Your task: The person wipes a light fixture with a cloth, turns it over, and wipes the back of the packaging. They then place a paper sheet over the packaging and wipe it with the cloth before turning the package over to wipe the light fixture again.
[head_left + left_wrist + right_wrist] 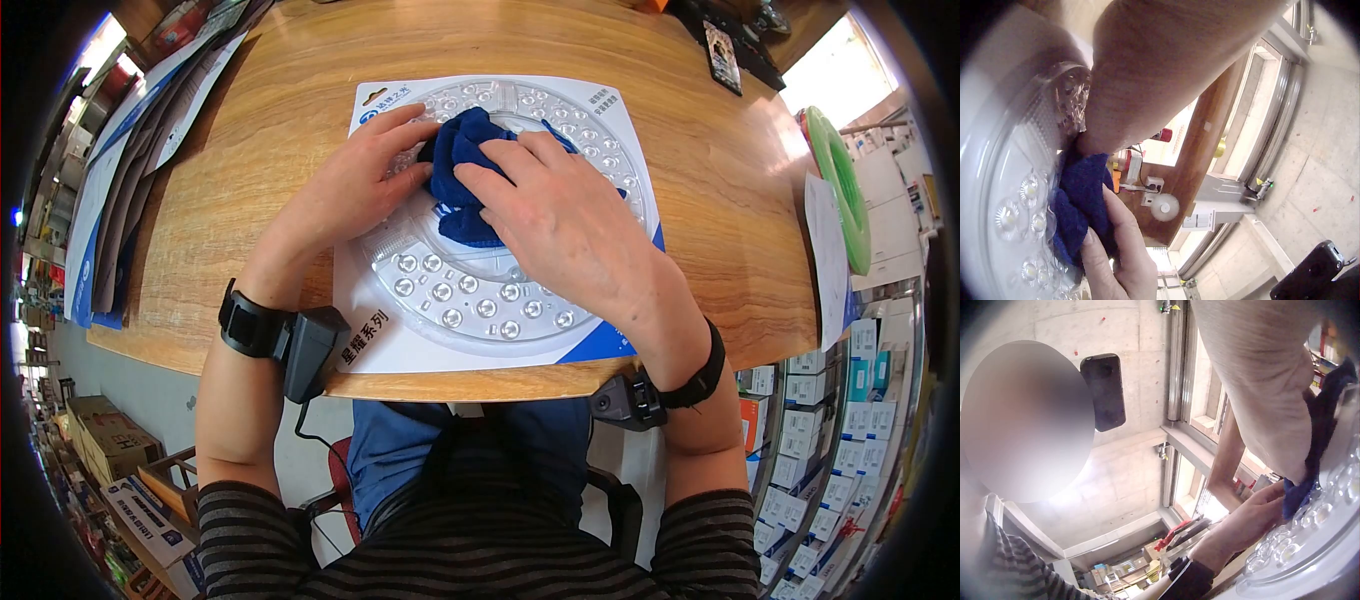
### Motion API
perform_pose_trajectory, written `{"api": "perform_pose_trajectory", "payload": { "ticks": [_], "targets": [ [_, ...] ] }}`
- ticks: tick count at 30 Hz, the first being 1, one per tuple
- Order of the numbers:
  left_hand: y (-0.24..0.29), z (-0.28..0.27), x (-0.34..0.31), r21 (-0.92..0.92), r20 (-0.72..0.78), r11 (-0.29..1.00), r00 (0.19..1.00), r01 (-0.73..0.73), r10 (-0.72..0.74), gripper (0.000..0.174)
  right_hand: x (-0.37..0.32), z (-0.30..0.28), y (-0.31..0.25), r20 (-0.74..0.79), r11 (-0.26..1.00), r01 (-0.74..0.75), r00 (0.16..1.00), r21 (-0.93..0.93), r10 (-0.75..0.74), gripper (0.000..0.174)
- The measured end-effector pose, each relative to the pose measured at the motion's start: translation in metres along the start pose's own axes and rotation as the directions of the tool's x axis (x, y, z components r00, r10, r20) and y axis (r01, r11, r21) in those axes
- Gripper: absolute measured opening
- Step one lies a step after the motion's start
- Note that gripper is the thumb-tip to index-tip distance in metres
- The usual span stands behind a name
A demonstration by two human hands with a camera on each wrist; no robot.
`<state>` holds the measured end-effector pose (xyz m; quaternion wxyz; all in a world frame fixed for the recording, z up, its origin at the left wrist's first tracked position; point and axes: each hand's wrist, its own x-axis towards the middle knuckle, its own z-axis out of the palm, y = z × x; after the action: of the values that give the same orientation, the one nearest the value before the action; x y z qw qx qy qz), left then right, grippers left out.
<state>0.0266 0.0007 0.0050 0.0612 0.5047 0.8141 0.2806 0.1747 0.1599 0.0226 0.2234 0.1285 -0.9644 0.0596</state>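
A crumpled dark blue cloth (465,160) lies bunched over the middle of a round LED light panel (485,310). The panel has many clear lenses and sits in clear plastic on a white printed card (385,345). My right hand (575,215) grips the cloth from the right, back of the hand upward. Its fingers (1124,234) press into the folds in the left wrist view. From the left, my left hand (370,175) holds the cloth's edge between thumb and fingers. In the right wrist view, the left fingertips (1275,497) reach the cloth low over the lenses.
Under the card is a wooden table (240,220). Flat printed cards (135,170) stand along its left side. A green ring (835,190) and a white sheet (825,260) are at the right edge. Toward the back right lies a phone-like object (722,58).
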Motion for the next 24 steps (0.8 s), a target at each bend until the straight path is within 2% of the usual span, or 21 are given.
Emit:
{"api": "perform_pose_trajectory", "payload": {
  "ticks": [2, 4, 24],
  "targets": [
    [-0.0005, 0.0001, -0.0004, -0.011, -0.010, 1.000, 1.000, -0.004, 0.004, 0.041, 0.0006, -0.0028, -0.0017, 0.004, 1.000, 0.000, 1.000, 0.000, 0.000, 0.021],
    [-0.0040, 0.0011, -0.0002, -0.011, -0.014, 1.000, 1.000, -0.020, 0.020, 0.041, 0.0018, -0.0075, -0.0040, 0.143, 0.998, -0.059, 0.988, -0.005, 0.059, 0.032],
    [0.0015, 0.0007, -0.0012, 0.003, -0.045, 0.999, 0.998, -0.043, 0.043, 0.038, 0.0010, -0.0069, -0.0030, 0.127, 0.999, -0.045, 0.991, 0.005, 0.044, 0.032]
  ]
}}
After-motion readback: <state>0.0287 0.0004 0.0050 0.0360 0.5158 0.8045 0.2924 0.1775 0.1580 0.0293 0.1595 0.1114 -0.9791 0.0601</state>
